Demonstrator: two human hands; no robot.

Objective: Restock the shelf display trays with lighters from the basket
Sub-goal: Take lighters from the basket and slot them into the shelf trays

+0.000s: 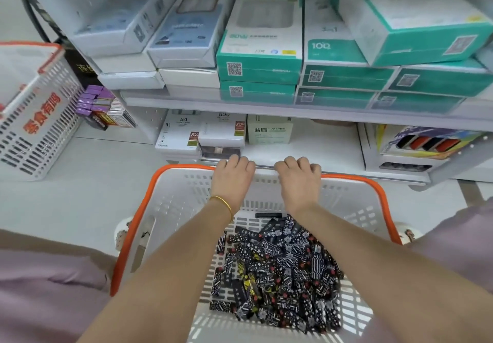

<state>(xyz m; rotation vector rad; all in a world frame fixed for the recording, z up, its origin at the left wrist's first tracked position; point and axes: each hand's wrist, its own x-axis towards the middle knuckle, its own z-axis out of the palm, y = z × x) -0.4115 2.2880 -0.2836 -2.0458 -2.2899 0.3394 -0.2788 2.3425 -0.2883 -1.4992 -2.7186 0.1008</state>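
Under both forearms, nearest the lens: lighters (277, 270), dark patterned sticks, loose and criss-crossed, heaped in the near half of a white basket (128, 236) with an orange rim. Basket set down against the front of the lower shelf (306, 150).

Left grip (232, 180) and right grip (298, 182) side by side at the far rim, fingers curled over the edge and holding it. No lighter in either. Basket rim alone or the shelf's front strip too: cannot tell.

Step in hand, by judgement: settling the basket at the shelf before any picking. Best done square to the shelf and close in, without tipping the heap forward. After that, a few lighters at a time, all turned the same way, rather than a fistful.

Display trays (426, 142) on the lower shelf, well to the right; orange and black rows in one, a darker one beneath. Reach to them past a white upright panel (361, 142), with the upper shelf (266, 108) overhanging, so probably little headroom.

White boxes (221, 134) straight ahead, teal boxes (258, 62) stacked above. Second basket (40, 118) off to the left, purple packs (93, 100) beside it. Gold bracelet (222, 201) on the left wrist, a possible snag on the basket slots.
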